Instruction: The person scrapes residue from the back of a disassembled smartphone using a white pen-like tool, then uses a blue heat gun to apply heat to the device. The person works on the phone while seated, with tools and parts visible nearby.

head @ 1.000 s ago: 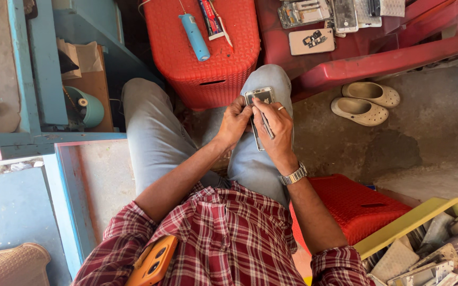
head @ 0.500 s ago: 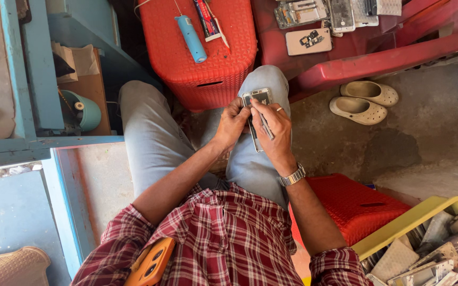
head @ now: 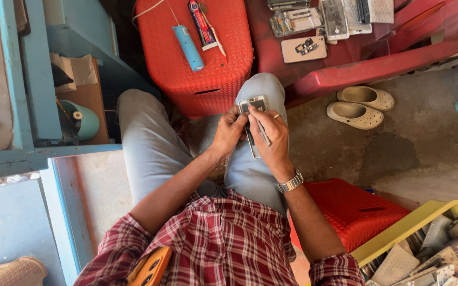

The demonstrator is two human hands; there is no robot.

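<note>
A red woven-pattern stool (head: 194,58) stands ahead of pale blue jeans (head: 149,148). On the stool lies a light blue tube (head: 188,47). Right of the stool sit beige clogs (head: 359,106). Nearer than the stool: a red-and-white plaid shirt (head: 223,238) and a yellow crate (head: 398,238).

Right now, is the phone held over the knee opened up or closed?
Opened up. The phone shows bare internal parts rather than a cover, gripped by the left hand while the right hand holds a thin tool against it.
</note>
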